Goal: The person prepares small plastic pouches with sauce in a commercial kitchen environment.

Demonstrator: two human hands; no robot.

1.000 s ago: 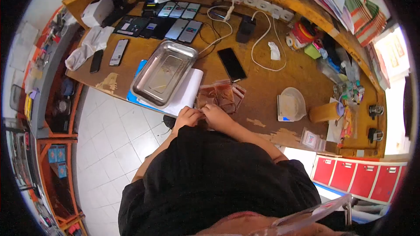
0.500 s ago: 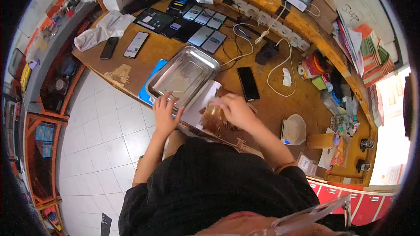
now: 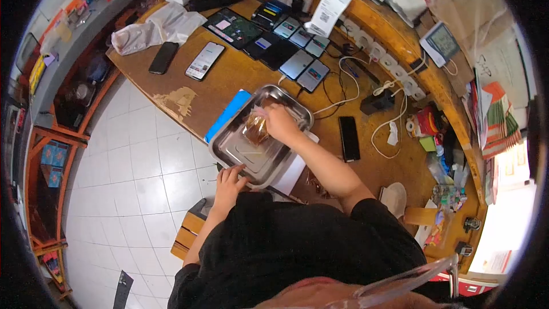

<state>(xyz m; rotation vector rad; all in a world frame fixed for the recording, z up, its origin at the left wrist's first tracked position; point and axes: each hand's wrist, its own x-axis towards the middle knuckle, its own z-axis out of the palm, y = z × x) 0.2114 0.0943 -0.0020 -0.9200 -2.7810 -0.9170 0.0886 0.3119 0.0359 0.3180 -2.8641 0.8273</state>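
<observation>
A shallow rectangular metal tray (image 3: pixel 297 109) lies near the front edge of the wooden desk. Over its inside, my right hand (image 3: pixel 280 123) is closed on a crinkled clear plastic packet (image 3: pixel 255 130) with something brown in it. What exactly is inside I cannot make out. My left hand (image 3: pixel 230 185) grips the tray's near left corner, fingers over the rim. Beneath the tray, a blue flat item (image 3: pixel 230 113) sticks out on the left and a white sheet (image 3: pixel 290 173) on the right.
Several phones and a tablet (image 3: pixel 230 27) lie at the back, with a black phone (image 3: pixel 348 138) right of the tray. White cables (image 3: pixel 374 131) loop near a power strip (image 3: pixel 392 67). A round pale container (image 3: pixel 393 197) stands at the right. Tiled floor (image 3: pixel 137 154) shows at left.
My right hand has carried the packet from the desk beside the tray to over the tray. My left hand has shifted along the rim toward the near corner. The view has swung.
</observation>
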